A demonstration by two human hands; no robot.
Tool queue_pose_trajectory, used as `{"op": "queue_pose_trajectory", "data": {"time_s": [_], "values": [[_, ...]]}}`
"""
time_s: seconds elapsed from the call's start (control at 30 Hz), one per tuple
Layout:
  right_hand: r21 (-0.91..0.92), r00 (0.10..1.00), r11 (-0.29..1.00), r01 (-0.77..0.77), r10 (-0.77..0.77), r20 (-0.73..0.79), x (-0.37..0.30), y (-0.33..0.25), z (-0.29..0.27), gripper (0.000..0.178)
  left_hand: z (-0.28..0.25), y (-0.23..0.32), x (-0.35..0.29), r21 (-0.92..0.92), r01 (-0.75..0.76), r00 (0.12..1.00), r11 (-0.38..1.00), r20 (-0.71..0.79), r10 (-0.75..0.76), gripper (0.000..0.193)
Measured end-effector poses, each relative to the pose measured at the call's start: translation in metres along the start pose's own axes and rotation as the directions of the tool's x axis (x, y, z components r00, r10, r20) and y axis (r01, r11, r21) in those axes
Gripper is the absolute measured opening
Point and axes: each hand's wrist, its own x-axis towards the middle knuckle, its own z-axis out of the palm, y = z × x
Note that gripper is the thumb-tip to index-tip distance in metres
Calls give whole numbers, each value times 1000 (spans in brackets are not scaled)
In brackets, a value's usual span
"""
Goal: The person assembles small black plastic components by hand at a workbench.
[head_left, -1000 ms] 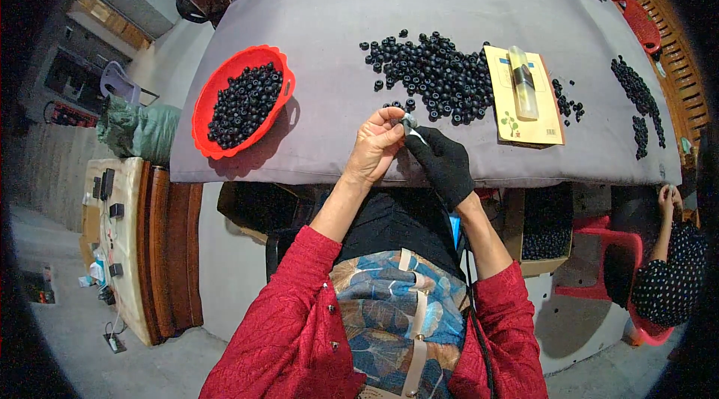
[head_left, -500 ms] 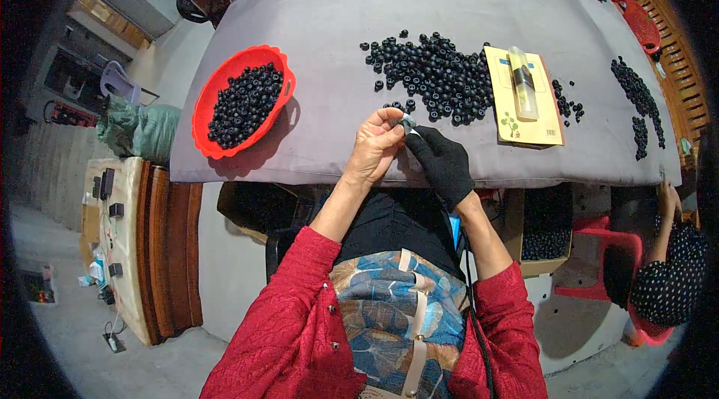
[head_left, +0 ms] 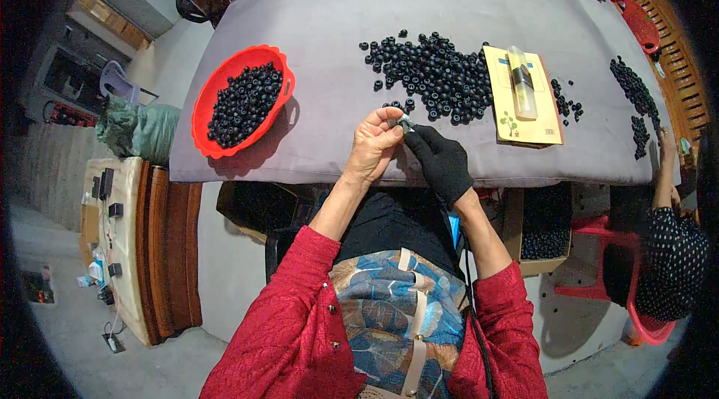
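Observation:
My bare left hand (head_left: pixel 372 147) is closed in a pinch over the table's near edge. My right hand (head_left: pixel 445 165), in a black glove, meets it fingertip to fingertip, also pinched. A small pale grey thing (head_left: pixel 406 123) shows between the fingertips, too small to name. Just beyond my hands lies a heap of small black round pieces with holes (head_left: pixel 442 77), like beads or little rings. To the left, a red scalloped plastic basin (head_left: pixel 201 118) holds many more of the black pieces.
On the grey-covered table (head_left: pixel 322 84), a yellow booklet (head_left: pixel 530 125) lies right of the heap, with a clear tube (head_left: pixel 523 84) on it. Smaller black piles lie farther right. A box of black pieces (head_left: pixel 545 242) stands below the table. Other people sit at far left and right.
My hands stay nearly in place, still pinched together. At the right, the other person's arm has reached farther onto the table edge, toward the black pile.

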Motion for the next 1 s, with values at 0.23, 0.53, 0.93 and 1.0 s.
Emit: {"op": "queue_pose_trajectory", "data": {"time_s": [0.23, 0.53, 0.93, 1.0], "values": [[-176, 997, 981, 81, -77, 30, 1, 0, -1, 23, 3, 2, 0, 21, 21, 1000, 1000, -17, -21, 26], [-333, 965, 911, 244, -262, -11, 2, 15, 5, 22, -2, 0, 1, 73, 13, 1000, 997, 13, -13, 29], [286, 996, 958, 5, 20, -84, 7, 28, -1, 21, 3, -2, 4, -51, 41, 999, 998, -30, -42, 27], [182, 989, 976, 120, -102, -107, 8, 28, 2, 21, 2, 0, 4, -45, 48, 999, 998, -20, -49, 26]]}}
